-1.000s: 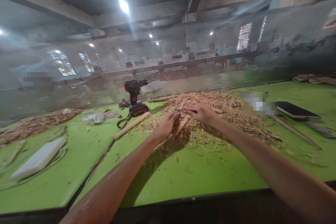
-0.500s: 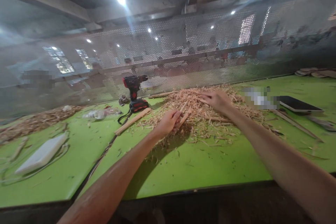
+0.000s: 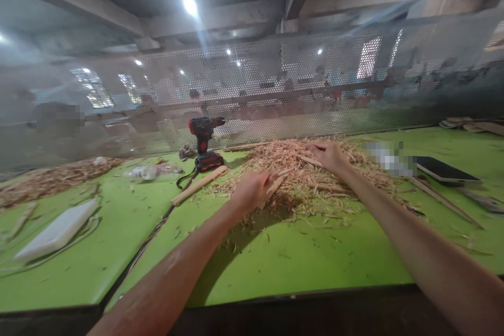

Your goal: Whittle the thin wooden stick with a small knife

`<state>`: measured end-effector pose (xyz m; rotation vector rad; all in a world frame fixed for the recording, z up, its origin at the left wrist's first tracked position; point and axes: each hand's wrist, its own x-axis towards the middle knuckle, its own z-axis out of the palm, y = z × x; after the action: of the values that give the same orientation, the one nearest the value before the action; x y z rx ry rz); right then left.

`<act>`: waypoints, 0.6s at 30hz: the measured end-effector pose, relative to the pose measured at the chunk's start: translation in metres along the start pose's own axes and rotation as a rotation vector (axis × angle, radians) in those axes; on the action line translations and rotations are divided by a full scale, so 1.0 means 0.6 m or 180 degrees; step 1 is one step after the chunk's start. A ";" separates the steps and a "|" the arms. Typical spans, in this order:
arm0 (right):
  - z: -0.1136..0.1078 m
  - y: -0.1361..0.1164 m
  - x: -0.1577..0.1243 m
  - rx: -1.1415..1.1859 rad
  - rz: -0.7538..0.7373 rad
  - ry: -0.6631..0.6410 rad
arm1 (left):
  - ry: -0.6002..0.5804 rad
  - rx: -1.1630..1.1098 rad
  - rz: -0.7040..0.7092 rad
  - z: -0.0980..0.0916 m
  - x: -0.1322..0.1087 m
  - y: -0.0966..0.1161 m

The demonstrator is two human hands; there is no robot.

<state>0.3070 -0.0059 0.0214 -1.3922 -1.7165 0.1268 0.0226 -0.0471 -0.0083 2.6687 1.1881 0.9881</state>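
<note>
Already, curled tan wood shavings (image 3: 275, 156) lie heaped; the left hand (image 3: 252, 189) pinches a slim pale wooden stick (image 3: 285, 171), seemingly unfinished; I cannot tell the finger state of the right hand (image 3: 329, 156).

two hands: one left hand (image 3: 252, 188), one right hand (image 3: 328, 156). one worktop (image 3: 315, 262), in two green sections. one cordless drill (image 3: 203, 144). two heaps of wood shavings (image 3: 47, 184). one white block (image 3: 57, 231). one dark flat device (image 3: 447, 169). one crumpled clear packet (image 3: 147, 172). one perforated screen (image 3: 252, 89). wood strips (image 3: 285, 171): at least five; the full number is lost among the shavings.
</note>
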 end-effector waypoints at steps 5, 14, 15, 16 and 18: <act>0.002 0.007 0.004 -0.0002 -0.0168 -0.0036 | 0.0020 0.0502 0.0417 -0.007 -0.001 0.015; 0.009 0.008 0.003 0.0035 -0.0099 -0.0186 | 0.0424 0.0859 0.1239 -0.008 -0.006 0.034; 0.008 0.007 0.003 0.0054 -0.0096 -0.0185 | 0.0435 0.0833 0.1259 -0.009 -0.006 0.036; 0.008 0.006 0.002 0.0072 -0.0100 -0.0181 | 0.0443 0.0809 0.1274 -0.010 -0.007 0.039; 0.008 0.004 0.002 0.0099 -0.0093 -0.0169 | 0.0432 0.0754 0.1267 -0.013 -0.009 0.043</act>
<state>0.3054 -0.0019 0.0176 -1.3514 -1.7705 0.1750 0.0323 -0.0704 0.0025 3.1552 0.8540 1.1584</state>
